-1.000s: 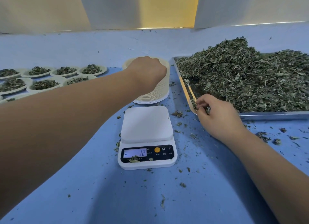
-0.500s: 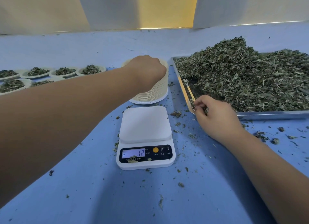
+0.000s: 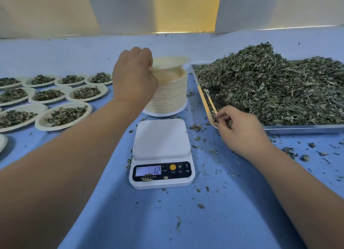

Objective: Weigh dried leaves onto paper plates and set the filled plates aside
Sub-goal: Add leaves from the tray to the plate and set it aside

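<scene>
Paper plate (image 3: pixel 168 62) pinched at its left rim in the left hand (image 3: pixel 134 77), fingers curled round the edge. Hovers just above the stack of plates (image 3: pixel 167 94), hollow side up, free edge pointing right of that hand and tipped slightly upward; round, so no long axis. Right hand (image 3: pixel 240 131) at the near left corner of the tray (image 3: pixel 297 127), fingers curled on a small pinch from the dried leaves (image 3: pixel 275 85) heaped beyond it. Scale (image 3: pixel 161 154) between the two hands, nearer the body; shows 12. Filled plates (image 3: pixel 63 115) left of the left forearm.
</scene>
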